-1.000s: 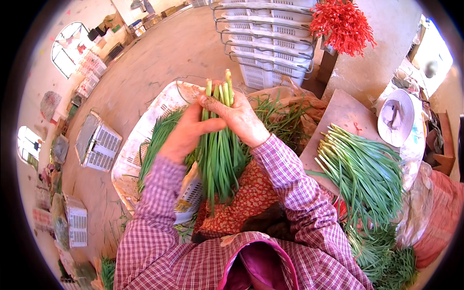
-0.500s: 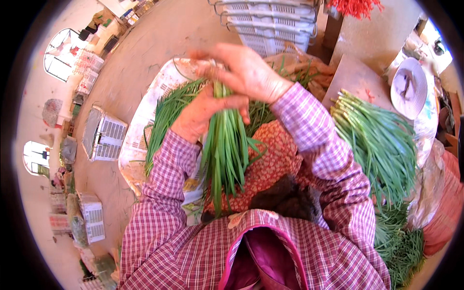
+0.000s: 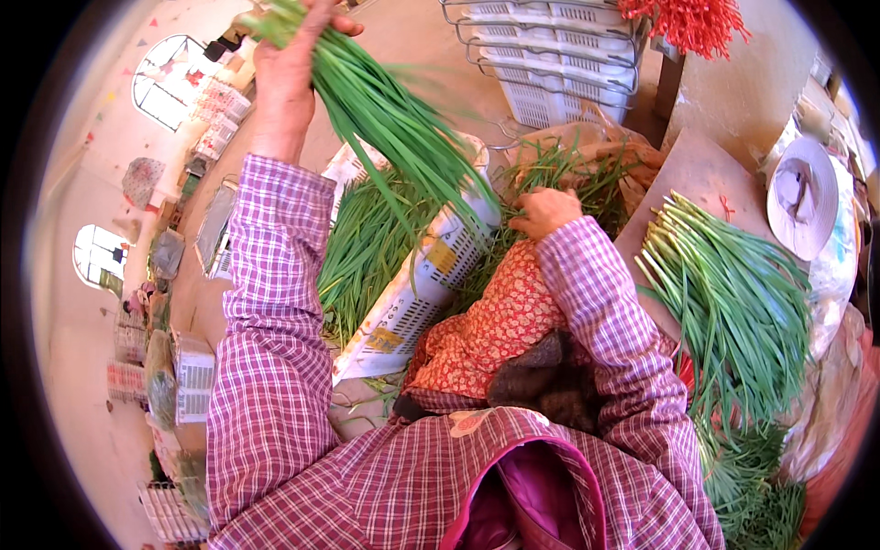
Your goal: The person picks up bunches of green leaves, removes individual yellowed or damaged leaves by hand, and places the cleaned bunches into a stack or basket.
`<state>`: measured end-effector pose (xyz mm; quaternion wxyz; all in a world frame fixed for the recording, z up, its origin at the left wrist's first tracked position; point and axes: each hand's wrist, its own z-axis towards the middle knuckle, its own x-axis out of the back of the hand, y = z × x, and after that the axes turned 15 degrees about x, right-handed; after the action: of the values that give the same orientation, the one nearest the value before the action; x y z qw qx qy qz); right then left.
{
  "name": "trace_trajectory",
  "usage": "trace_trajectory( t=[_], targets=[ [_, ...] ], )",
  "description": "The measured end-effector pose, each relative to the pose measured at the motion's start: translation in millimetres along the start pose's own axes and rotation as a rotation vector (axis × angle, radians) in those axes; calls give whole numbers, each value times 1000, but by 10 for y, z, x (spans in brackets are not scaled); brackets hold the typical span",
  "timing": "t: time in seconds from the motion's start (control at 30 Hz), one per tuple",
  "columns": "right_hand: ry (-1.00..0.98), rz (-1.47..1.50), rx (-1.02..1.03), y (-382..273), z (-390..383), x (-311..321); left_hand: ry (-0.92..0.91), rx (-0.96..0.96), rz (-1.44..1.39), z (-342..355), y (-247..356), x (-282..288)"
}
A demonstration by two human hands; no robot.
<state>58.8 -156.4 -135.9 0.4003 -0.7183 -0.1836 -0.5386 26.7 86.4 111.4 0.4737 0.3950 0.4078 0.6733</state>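
My left hand (image 3: 298,64) is raised at the upper left, closed around the stalk end of a bunch of garlic chives (image 3: 385,115). Its long green leaves trail down to the right, over a white plastic crate (image 3: 417,298) with more chives (image 3: 367,252) inside. My right hand (image 3: 547,211) is low beside my knee, under a red floral cloth (image 3: 513,298). Its fingers curl downward next to loose chives (image 3: 591,174); whatever is in them is hidden. A large pile of chives (image 3: 733,302) lies on a board (image 3: 701,174) to the right, stalk ends toward the upper left.
White crates with metal handles (image 3: 559,69) are stacked ahead. Red ties (image 3: 692,23) hang at the top right. A pale brimmed hat (image 3: 802,197) sits beyond the board. More greens (image 3: 756,486) lie at the lower right. Other crates (image 3: 194,376) line the left side.
My left hand has swung up and left from the middle, carrying the bunch over the crate. My right hand has left the bunch and dropped toward my knee.
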Motion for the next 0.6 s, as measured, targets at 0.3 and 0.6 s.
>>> trace_trajectory(
  t=[0.3,0.6],
  targets=[
    [1127,319,526,-352,-765,836,113,-909,878,-601,6,-1469],
    [1642,-180,603,-8,-1572,1777,-445,-467,-555,-733,530,-2629]
  ],
)
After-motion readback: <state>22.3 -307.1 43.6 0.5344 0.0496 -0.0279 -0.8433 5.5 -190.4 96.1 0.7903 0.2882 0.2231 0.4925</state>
